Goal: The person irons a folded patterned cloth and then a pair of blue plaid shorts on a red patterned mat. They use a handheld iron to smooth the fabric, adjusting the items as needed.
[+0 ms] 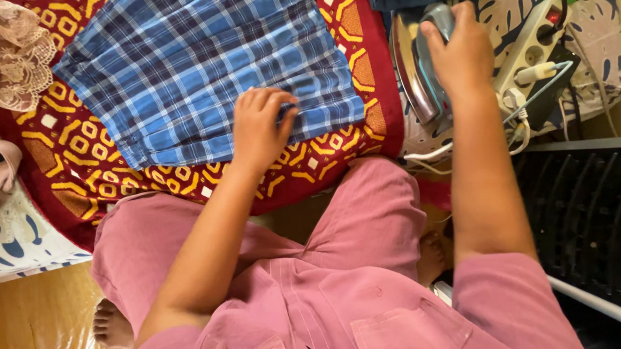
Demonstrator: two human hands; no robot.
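Floor (30, 319) at lower left: glossy, yellow-brown, warm light reflecting off it. Red mat (58, 147) with yellow and orange geometric pattern spread over it. Blue-and-white leaf-print cloth (10, 243) beside the mat at left. Pale lace fabric (5, 48) bunched at upper left. Black slatted frame (591, 211) at right, white bar along its lower edge.

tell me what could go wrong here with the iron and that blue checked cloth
1. The right hand grips the iron, which stands on its heel beside a power strip and loose white cables; moving it could snag a cable.
2. The left hand presses on the blue checked cloth near its edge, so the fingers may be close to the iron's path.
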